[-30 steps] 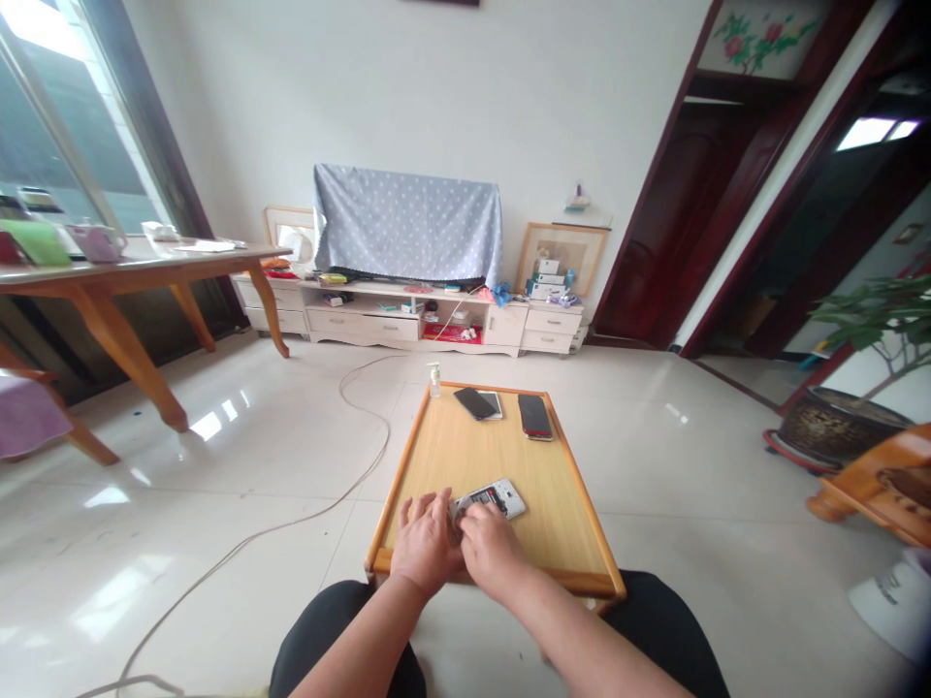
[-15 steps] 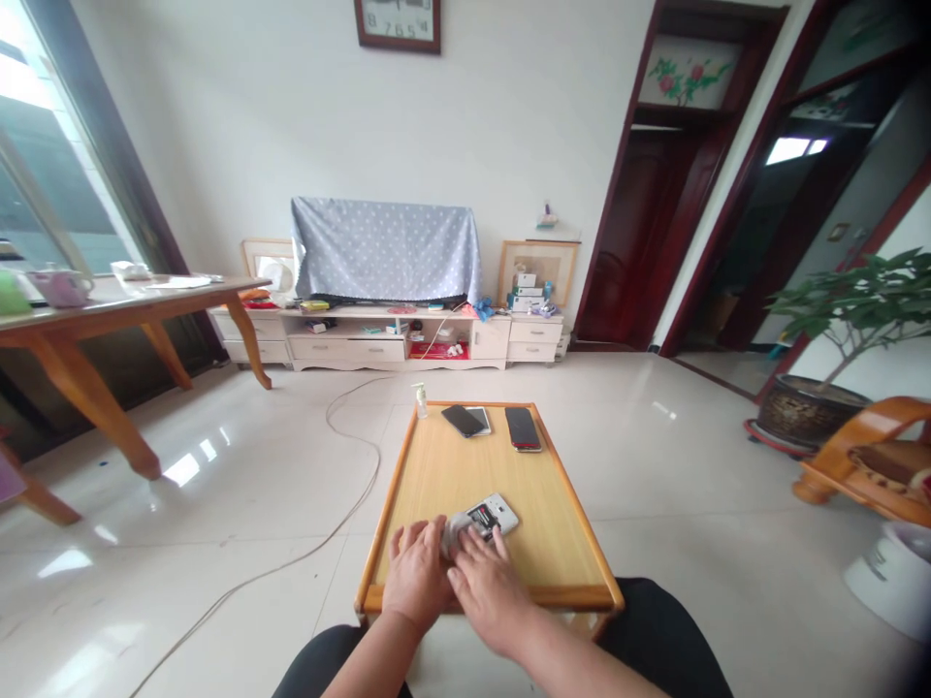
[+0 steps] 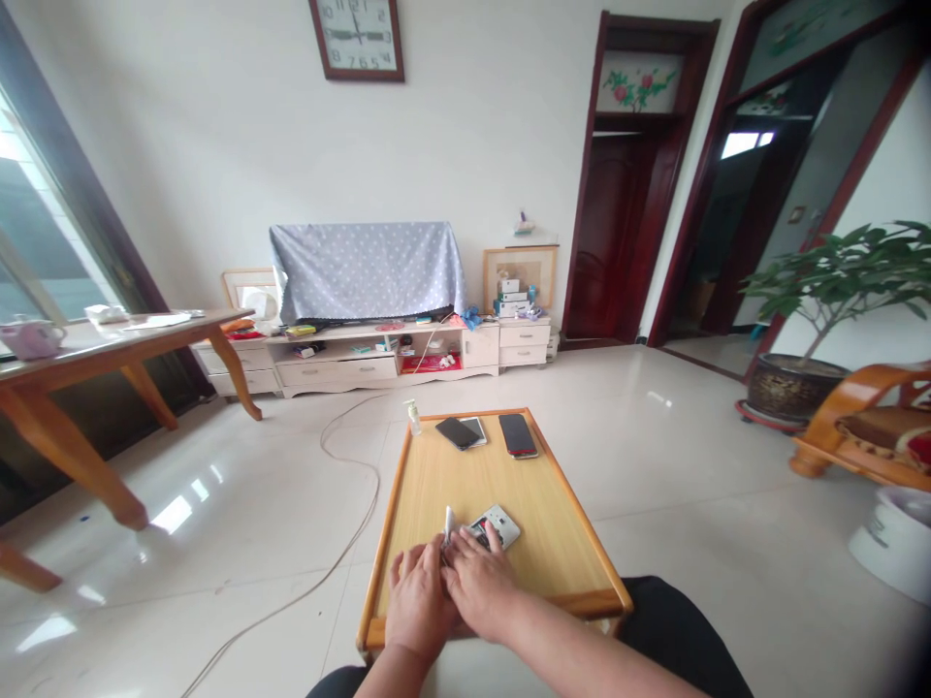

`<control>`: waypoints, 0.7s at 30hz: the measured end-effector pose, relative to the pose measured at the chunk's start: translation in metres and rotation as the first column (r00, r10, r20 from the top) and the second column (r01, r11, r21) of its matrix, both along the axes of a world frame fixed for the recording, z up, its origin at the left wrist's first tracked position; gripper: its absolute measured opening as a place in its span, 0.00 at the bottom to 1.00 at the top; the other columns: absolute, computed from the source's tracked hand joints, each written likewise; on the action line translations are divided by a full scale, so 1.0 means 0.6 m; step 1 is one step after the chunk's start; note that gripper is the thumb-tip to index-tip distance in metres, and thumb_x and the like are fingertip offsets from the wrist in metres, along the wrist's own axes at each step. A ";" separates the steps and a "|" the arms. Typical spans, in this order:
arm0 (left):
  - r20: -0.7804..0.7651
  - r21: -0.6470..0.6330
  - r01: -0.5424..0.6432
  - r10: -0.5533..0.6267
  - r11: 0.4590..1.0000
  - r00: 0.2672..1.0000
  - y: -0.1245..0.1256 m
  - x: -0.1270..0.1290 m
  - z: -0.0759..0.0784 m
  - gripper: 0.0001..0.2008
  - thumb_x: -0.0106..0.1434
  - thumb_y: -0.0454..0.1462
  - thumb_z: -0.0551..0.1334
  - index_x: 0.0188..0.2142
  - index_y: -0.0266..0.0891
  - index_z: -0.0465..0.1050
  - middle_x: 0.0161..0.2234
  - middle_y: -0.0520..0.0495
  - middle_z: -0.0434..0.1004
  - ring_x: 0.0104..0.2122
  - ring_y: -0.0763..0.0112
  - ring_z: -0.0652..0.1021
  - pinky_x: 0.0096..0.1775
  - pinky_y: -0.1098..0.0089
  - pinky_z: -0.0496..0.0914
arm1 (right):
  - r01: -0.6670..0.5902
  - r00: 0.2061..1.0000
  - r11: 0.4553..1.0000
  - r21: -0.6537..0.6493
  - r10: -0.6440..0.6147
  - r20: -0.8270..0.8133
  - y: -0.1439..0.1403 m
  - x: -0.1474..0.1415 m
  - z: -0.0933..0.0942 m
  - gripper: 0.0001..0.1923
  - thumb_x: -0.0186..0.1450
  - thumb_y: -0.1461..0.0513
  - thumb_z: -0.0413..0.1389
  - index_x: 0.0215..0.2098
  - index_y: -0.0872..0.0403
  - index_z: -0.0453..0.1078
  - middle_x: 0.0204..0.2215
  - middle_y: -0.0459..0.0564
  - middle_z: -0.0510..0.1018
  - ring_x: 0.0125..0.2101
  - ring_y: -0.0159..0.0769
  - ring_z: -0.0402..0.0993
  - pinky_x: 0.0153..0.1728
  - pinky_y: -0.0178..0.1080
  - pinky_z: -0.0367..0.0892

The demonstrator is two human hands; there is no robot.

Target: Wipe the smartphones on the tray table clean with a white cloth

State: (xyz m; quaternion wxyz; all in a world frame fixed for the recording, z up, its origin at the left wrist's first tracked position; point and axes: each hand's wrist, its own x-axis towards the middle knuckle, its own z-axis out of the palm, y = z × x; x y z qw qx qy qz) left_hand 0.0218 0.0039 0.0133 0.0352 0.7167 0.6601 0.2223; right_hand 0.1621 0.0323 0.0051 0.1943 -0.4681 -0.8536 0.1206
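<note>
Watching remotely | left hand (image 3: 420, 596) and right hand (image 3: 480, 585) bunched together by the opened phone (image 3: 504, 521) | pale thing (image 3: 449, 522) sticking up there, I can't tell who's gripping it tbh

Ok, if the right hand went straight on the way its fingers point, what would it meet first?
Probably the thin white piece by the fingertips of the left hand; the right hand is so close that any gap is hard to judge.

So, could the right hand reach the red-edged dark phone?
Probably, by stretching forward: only the low-lying white phone seems to come between the right hand and the dark phone.
</note>
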 end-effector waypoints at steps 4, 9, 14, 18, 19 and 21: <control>-0.015 0.004 -0.009 0.009 1.000 1.000 0.000 0.009 0.007 0.30 0.53 0.45 0.65 0.56 0.45 0.67 0.49 0.42 0.79 0.55 0.54 0.72 0.61 0.52 0.53 | 0.244 0.969 0.967 -0.067 -0.241 0.056 0.046 0.051 0.012 0.26 0.76 0.51 0.37 0.64 0.47 0.63 0.65 0.52 0.64 0.67 0.43 0.53 0.67 0.58 0.30; -0.040 0.013 -0.011 0.012 1.000 0.999 -0.001 0.017 0.018 0.27 0.53 0.45 0.65 0.54 0.48 0.67 0.48 0.45 0.80 0.54 0.55 0.73 0.61 0.53 0.53 | 0.347 0.936 0.936 -0.063 -0.341 0.093 0.048 0.109 -0.008 0.27 0.74 0.53 0.40 0.67 0.51 0.59 0.67 0.55 0.60 0.68 0.45 0.51 0.67 0.57 0.33; -0.050 0.017 -0.007 0.008 1.000 0.999 -0.002 0.022 0.024 0.26 0.53 0.45 0.65 0.52 0.47 0.68 0.46 0.45 0.80 0.52 0.55 0.73 0.61 0.53 0.53 | 0.302 0.952 0.953 -0.030 -0.300 0.053 -0.023 0.110 -0.033 0.27 0.74 0.54 0.40 0.67 0.53 0.59 0.67 0.55 0.60 0.68 0.47 0.49 0.68 0.55 0.35; -0.060 0.016 -0.017 0.018 1.000 0.998 -0.004 0.032 0.029 0.26 0.54 0.45 0.66 0.52 0.46 0.69 0.46 0.45 0.79 0.53 0.56 0.72 0.60 0.55 0.55 | 0.272 0.962 0.961 -0.042 -0.271 0.024 -0.031 0.133 -0.021 0.24 0.74 0.56 0.41 0.65 0.49 0.63 0.65 0.53 0.65 0.66 0.46 0.55 0.67 0.57 0.34; -0.062 0.015 -0.020 0.021 1.000 0.998 -0.005 0.034 0.029 0.25 0.54 0.45 0.66 0.52 0.46 0.69 0.46 0.45 0.79 0.54 0.55 0.72 0.59 0.55 0.56 | 0.294 0.956 0.954 -0.053 -0.293 0.022 -0.025 0.144 -0.017 0.24 0.73 0.57 0.41 0.64 0.48 0.64 0.64 0.53 0.66 0.65 0.46 0.57 0.66 0.58 0.35; -0.067 0.010 -0.027 0.027 1.000 0.997 -0.006 0.040 0.029 0.25 0.54 0.45 0.65 0.52 0.46 0.69 0.47 0.45 0.78 0.54 0.55 0.72 0.58 0.55 0.58 | 0.353 0.935 0.933 -0.074 -0.353 0.023 -0.009 0.169 -0.009 0.22 0.73 0.58 0.42 0.62 0.48 0.67 0.62 0.53 0.69 0.64 0.47 0.60 0.65 0.59 0.38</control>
